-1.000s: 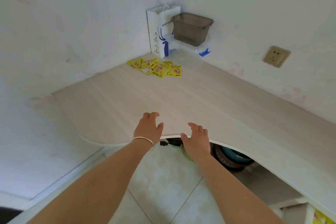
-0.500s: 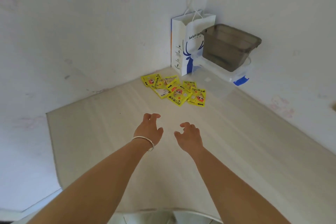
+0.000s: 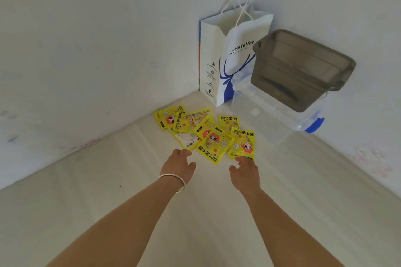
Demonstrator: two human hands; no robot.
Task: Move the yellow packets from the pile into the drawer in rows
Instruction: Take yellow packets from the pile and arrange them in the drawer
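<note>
Several yellow packets (image 3: 208, 134) with cartoon prints lie in a loose, overlapping pile on the pale wooden desk (image 3: 108, 201), near the wall corner. My left hand (image 3: 179, 165), with a silver bangle on the wrist, hovers just short of the pile's near left edge, fingers apart and empty. My right hand (image 3: 246, 170) reaches to the near right packet (image 3: 243, 144), fingertips at or on its near edge, holding nothing. No drawer is visible.
A white and blue paper coffee bag (image 3: 227, 58) stands in the corner. Beside it a dark grey plastic tub (image 3: 301, 69) sits on a clear box with a blue latch (image 3: 282, 119). Walls close off the left and right sides.
The view and both hands have moved forward from the desk's front edge toward the corner. The hands now sit right at the near edge of the packet pile.
</note>
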